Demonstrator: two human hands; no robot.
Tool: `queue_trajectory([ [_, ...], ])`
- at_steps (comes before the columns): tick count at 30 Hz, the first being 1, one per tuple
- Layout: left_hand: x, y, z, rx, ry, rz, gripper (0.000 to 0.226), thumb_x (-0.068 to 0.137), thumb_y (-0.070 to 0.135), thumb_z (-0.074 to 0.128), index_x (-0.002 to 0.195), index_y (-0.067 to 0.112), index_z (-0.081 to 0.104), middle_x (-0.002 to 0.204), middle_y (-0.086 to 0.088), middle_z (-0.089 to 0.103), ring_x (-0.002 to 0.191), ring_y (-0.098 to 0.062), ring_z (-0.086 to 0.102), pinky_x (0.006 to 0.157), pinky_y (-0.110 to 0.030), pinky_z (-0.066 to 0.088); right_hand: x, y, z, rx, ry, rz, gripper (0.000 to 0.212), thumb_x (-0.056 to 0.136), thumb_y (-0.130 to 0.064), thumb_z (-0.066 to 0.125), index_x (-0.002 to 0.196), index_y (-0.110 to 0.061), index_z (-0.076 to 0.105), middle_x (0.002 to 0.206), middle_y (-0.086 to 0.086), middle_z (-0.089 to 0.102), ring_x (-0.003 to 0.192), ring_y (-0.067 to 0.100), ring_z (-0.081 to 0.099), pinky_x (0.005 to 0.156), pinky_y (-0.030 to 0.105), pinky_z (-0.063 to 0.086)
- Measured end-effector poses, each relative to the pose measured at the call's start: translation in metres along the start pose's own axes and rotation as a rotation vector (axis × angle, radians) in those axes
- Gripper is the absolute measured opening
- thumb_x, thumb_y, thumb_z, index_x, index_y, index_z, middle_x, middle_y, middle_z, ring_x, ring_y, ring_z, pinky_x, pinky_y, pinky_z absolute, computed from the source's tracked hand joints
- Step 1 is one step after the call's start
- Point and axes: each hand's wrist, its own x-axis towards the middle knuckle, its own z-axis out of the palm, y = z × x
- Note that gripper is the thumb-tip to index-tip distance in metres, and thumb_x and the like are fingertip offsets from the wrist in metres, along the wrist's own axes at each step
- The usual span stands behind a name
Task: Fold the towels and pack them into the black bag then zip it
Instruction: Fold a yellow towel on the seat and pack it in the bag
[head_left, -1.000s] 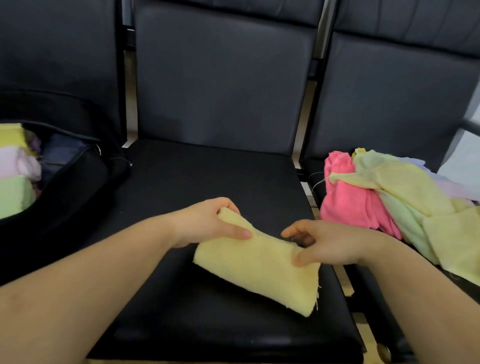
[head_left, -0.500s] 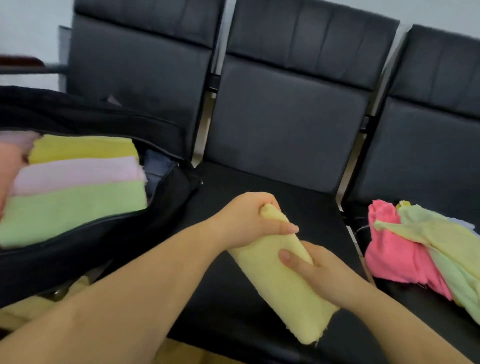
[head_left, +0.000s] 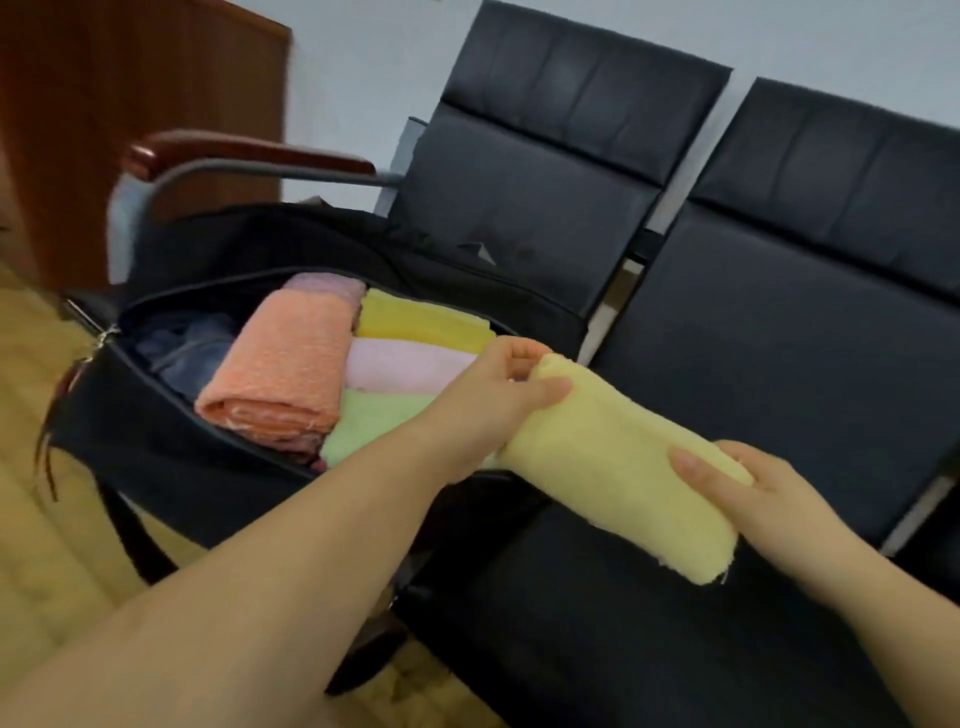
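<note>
Left hand (head_left: 485, 397) pinches the folded pale-yellow towel (head_left: 621, 470) at its 10 o'clock end; right hand (head_left: 763, 493) grips its 4 o'clock end. Towel hangs over the black bag (head_left: 156, 447) rim. Risk: fold opening on insertion, snagging 5 packed towels.

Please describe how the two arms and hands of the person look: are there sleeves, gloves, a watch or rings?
Both forearms are bare as far as the picture shows, with no sleeve in view. The left hand and the right hand wear no gloves. No watch, bracelet or ring shows on either. The fingernails look short and unpainted, though the picture is slightly blurred.
</note>
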Motion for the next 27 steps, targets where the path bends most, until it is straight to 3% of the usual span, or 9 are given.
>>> queue_trajectory([
  [3,0.002,-0.001,-0.026,-0.052,0.13,0.02,0.024,0.092,0.019,0.061,0.101,0.032,0.043,0.109,0.017,0.049,0.109,-0.015,0.053,0.098,-0.036,0.045,0.026,-0.024,0.017,-0.001,0.03,-0.028,0.026,0.086,-0.047,0.058,0.093,-0.023,0.065,0.09,-0.001,0.069,0.083,0.016,0.065,0.071,0.033,0.051],
  [6,0.0,0.001,-0.049,0.077,0.3,0.104,0.023,0.096,0.018,0.053,0.108,0.028,0.036,0.11,0.018,0.042,0.086,0.004,0.044,0.07,-0.006,0.038,0.051,-0.045,0.04,-0.009,0.071,-0.071,0.023,0.088,-0.045,0.058,0.098,-0.025,0.064,0.096,-0.004,0.066,0.087,0.013,0.062,0.07,0.032,0.049],
  [7,0.0,0.002,-0.056,0.12,0.349,0.128,0.022,0.097,0.017,0.05,0.108,0.029,0.036,0.113,0.016,0.041,0.083,0.004,0.042,0.064,-0.003,0.035,0.058,-0.052,0.048,-0.002,0.087,-0.088,0.023,0.089,-0.043,0.058,0.102,-0.025,0.063,0.1,-0.005,0.065,0.088,0.011,0.06,0.07,0.031,0.048],
  [9,0.002,0.004,-0.069,0.184,0.41,0.151,0.021,0.098,0.014,0.046,0.107,0.032,0.039,0.121,0.009,0.044,0.085,0.0,0.045,0.069,-0.013,0.039,0.07,-0.064,0.065,0.025,0.111,-0.114,0.026,0.09,-0.041,0.058,0.112,-0.026,0.059,0.106,-0.008,0.06,0.089,0.005,0.055,0.068,0.028,0.045],
  [11,0.004,0.005,-0.08,0.269,0.451,0.123,0.02,0.098,0.014,0.042,0.103,0.033,0.046,0.121,0.001,0.047,0.088,-0.016,0.049,0.073,-0.029,0.04,0.079,-0.072,0.081,0.061,0.122,-0.125,0.03,0.091,-0.04,0.058,0.118,-0.028,0.055,0.105,-0.012,0.055,0.088,0.003,0.052,0.066,0.024,0.043],
  [16,0.005,0.0,-0.104,0.521,0.505,-0.004,0.022,0.096,0.011,0.036,0.105,0.023,0.052,0.125,-0.008,0.046,0.095,-0.022,0.046,0.082,-0.03,0.037,0.092,-0.077,0.112,0.084,0.13,-0.113,0.037,0.09,-0.04,0.059,0.124,-0.027,0.051,0.093,-0.021,0.047,0.086,0.005,0.051,0.076,0.027,0.04],
  [22,-0.002,-0.011,-0.104,0.905,0.393,-0.178,0.031,0.097,0.012,0.033,0.124,0.011,0.048,0.134,-0.011,0.039,0.114,-0.032,0.048,0.09,-0.034,0.036,0.09,-0.067,0.133,-0.086,0.131,-0.121,0.039,0.091,-0.041,0.058,0.125,-0.024,0.049,0.126,-0.001,0.05,0.098,0.01,0.046,0.082,0.026,0.036],
  [25,-0.005,-0.011,-0.102,1.069,0.429,0.016,0.054,0.084,0.018,0.02,0.131,0.011,0.047,0.147,-0.013,0.031,0.13,-0.031,0.035,0.105,-0.034,0.026,0.081,-0.064,0.134,-0.237,0.267,-0.33,0.043,0.093,-0.04,0.054,0.131,-0.019,0.049,0.134,0.001,0.045,0.116,0.015,0.046,0.096,0.027,0.035],
  [27,-0.006,-0.008,-0.096,1.176,0.375,0.064,0.059,0.088,0.023,0.018,0.144,0.012,0.034,0.157,-0.014,0.015,0.143,-0.029,0.017,0.115,-0.037,0.015,0.073,-0.069,0.137,-0.38,0.319,-0.529,0.054,0.092,-0.05,0.04,0.134,-0.017,0.05,0.141,0.004,0.045,0.131,0.02,0.041,0.106,0.034,0.03],
])
